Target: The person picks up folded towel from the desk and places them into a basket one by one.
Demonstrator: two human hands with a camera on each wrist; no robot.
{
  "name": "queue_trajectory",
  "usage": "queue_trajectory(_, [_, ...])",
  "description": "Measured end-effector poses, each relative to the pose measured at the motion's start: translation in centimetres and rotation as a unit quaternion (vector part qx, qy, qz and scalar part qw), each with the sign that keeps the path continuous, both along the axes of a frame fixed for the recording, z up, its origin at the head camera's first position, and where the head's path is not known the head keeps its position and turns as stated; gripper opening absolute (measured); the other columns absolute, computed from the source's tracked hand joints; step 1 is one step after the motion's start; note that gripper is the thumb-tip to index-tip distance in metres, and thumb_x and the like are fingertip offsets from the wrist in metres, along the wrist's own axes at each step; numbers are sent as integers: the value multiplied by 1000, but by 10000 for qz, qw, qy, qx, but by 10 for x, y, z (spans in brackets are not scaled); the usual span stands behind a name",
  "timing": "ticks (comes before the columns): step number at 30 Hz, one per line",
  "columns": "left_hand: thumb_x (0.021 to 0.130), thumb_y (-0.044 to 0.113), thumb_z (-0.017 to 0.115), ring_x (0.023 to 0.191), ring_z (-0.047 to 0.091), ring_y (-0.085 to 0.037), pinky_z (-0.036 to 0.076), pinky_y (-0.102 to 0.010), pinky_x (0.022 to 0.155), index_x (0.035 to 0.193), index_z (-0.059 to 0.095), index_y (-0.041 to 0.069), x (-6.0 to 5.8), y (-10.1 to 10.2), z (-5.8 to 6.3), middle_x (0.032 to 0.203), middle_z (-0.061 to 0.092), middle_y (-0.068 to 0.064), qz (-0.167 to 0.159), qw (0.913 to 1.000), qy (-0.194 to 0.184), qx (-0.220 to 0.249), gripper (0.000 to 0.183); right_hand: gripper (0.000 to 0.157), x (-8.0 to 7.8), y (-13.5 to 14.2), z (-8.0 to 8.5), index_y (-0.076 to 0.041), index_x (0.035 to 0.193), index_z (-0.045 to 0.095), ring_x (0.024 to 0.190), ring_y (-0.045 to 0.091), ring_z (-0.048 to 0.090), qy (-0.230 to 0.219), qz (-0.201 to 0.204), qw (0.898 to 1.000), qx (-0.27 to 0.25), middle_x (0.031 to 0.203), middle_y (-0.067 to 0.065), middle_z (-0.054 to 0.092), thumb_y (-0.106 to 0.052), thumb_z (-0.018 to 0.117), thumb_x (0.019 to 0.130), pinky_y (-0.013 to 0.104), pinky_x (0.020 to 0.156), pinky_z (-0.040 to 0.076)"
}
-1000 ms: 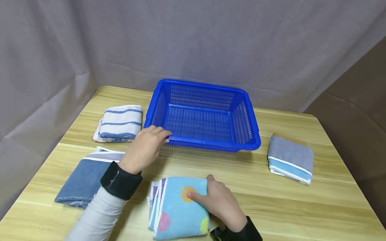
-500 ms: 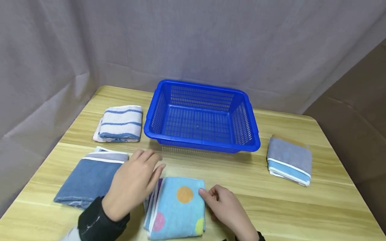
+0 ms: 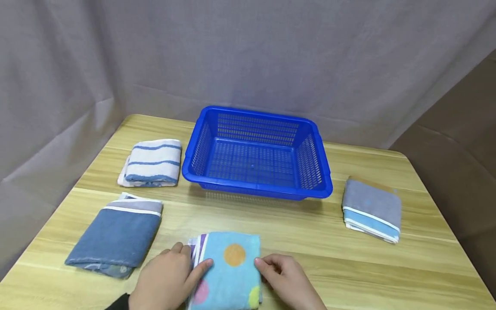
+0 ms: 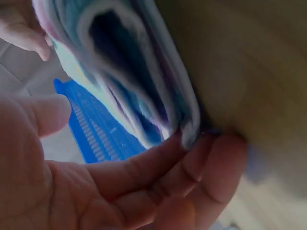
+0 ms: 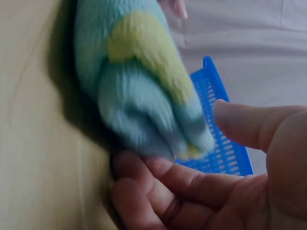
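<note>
A folded light-blue towel [image 3: 229, 280] with orange, pink and yellow dots lies at the table's near edge. My left hand [image 3: 164, 277] holds its left side, thumb over the top and fingers at the layered edge. In the left wrist view, curled fingertips meet the bottom of the towel's white-trimmed layers [image 4: 144, 72]. My right hand [image 3: 290, 280] is at the opposite side, thumb tip at the upper edge and fingers bent in below. The right wrist view has those fingertips touching the underside of the towel's folded end [image 5: 139, 91].
Behind the towel stands a blue plastic basket [image 3: 252, 185] with nothing in it. To the left lie a folded white-and-blue striped towel [image 3: 155, 161] and a folded dark-blue towel [image 3: 116, 237]. A folded grey-and-blue towel [image 3: 372, 209] lies at right. Grey curtain hangs behind the wooden table [image 3: 372, 275].
My left hand has let go of the basket's front-left rim and come down to the dotted towel's left side. My right hand has slid from the towel's top to its right edge.
</note>
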State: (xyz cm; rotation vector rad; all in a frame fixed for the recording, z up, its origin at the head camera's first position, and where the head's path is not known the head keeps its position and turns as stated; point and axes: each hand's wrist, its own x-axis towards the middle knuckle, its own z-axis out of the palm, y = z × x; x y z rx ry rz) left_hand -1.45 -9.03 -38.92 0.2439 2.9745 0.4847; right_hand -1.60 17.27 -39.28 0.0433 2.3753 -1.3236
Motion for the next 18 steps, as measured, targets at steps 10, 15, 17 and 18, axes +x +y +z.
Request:
queue_trajectory(10, [91, 57, 62, 75, 58, -14, 49, -37, 66, 105, 58, 3, -11, 18, -2, 81, 59, -1, -494, 9779, -938, 1800, 56, 49, 7, 1, 1, 2, 118, 66, 73, 12, 61, -239, -256, 9974, -634, 79, 3, 66, -43, 58, 98, 23, 62, 52])
queue_trajectory(15, [92, 51, 64, 75, 58, -11, 46, -30, 64, 112, 44, 7, -18, 24, -1, 83, 60, -2, -879, 9475, -1371, 2751, 52, 62, 11, 5, -2, 6, 142, 41, 94, 20, 70, -484, -378, 9777, -2010, 113, 16, 70, -40, 52, 102, 30, 76, 60])
queue_trajectory(17, [92, 44, 66, 75, 58, -11, 46, -27, 65, 115, 40, 8, -19, 26, -1, 84, 61, -2, -931, 9381, -1388, 3035, 50, 65, 12, 6, -3, 6, 146, 30, 99, 20, 70, -621, -410, 9674, -2422, 121, 18, 67, -39, 50, 104, 32, 80, 60])
queue_trajectory(18, [92, 41, 67, 76, 59, -11, 47, -26, 67, 119, 38, 9, -19, 27, -1, 85, 62, -2, -921, 9342, -1387, 3154, 51, 66, 13, 7, -4, 5, 148, 25, 100, 20, 70, -703, -467, 9622, -2588, 123, 17, 66, -38, 49, 104, 33, 81, 59])
